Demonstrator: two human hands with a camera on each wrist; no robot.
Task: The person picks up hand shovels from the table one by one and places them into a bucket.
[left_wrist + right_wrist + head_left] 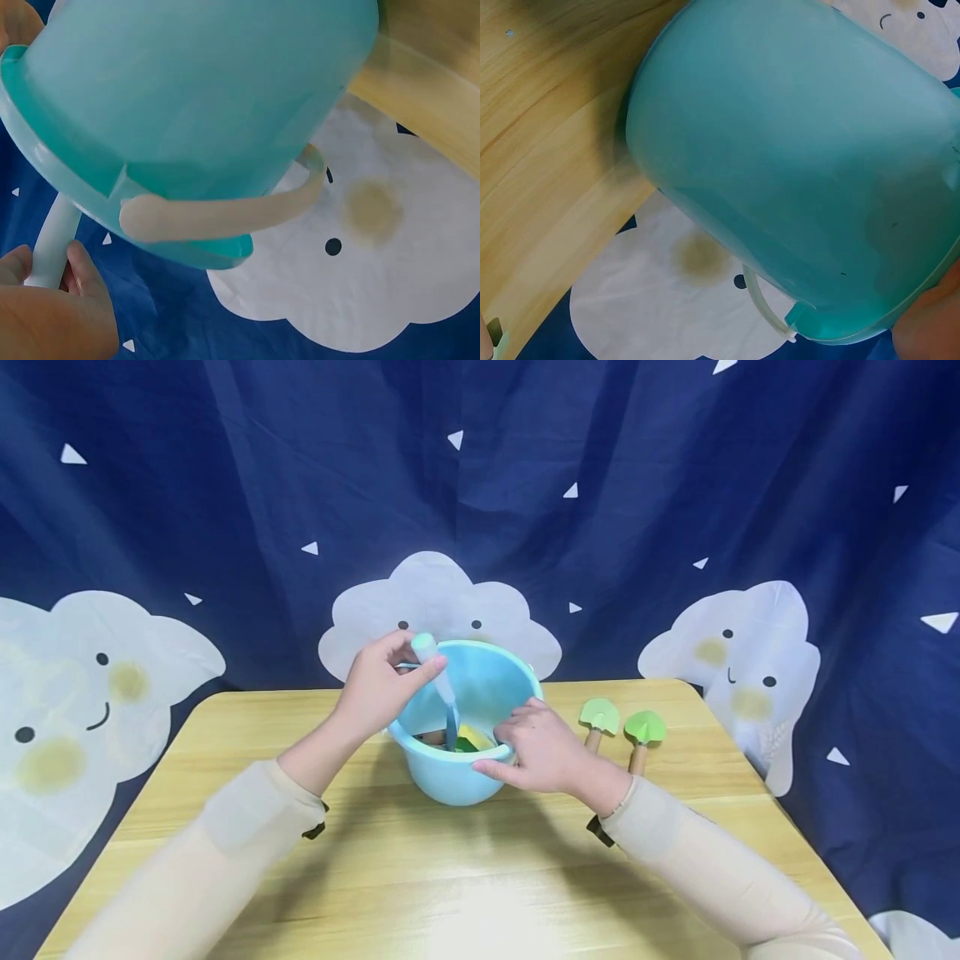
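Note:
A light blue bucket stands on the table, tipped a little toward me. My left hand pinches the white, green-capped handle of a blue-shafted tool between thumb and fingers. Its blue lower part reaches down inside the bucket, and the very end is hidden. My right hand grips the bucket's near right rim, thumb outside and fingers over the edge. Inside lie a yellow piece, a green piece and something brown. The left wrist view shows the bucket's pale carrying handle hanging on its outside.
Right of the bucket, two small toy shovels lie on the wooden table: a pale green one and a brighter green one, both with wooden handles. A dark blue curtain with clouds hangs right behind the table's far edge.

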